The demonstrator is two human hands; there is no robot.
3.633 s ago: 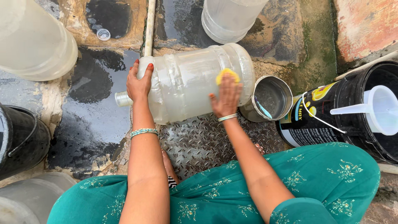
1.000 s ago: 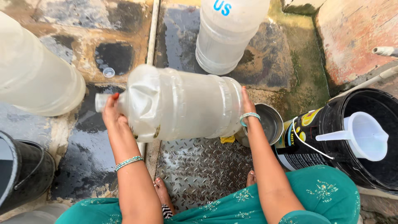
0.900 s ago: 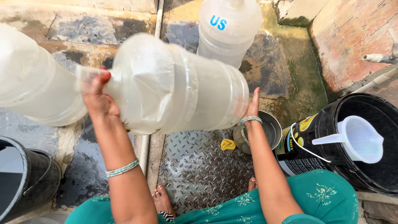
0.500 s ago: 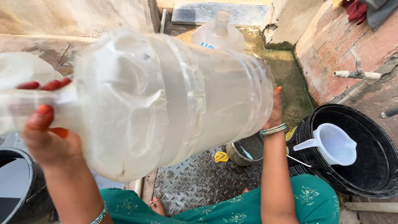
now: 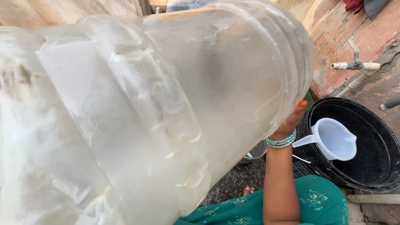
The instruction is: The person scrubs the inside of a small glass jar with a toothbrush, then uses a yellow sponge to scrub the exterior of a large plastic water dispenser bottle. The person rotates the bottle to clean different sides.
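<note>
We've got the big translucent water jug [image 5: 158, 108] raised close, tilted on its side, ribbed and cloudy, filling almost our whole view.

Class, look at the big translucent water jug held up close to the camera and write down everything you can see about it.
The water jug is large, of cloudy translucent plastic with moulded ribs around its body and scuffed, smeared walls. It is lifted close to the camera, lying roughly on its side and tilted, filling most of the view, so its neck and mouth are out of sight. The right hand presses against its base end, with bangles on the wrist. The left hand is not visible. Whether it holds any water cannot be told.
</note>
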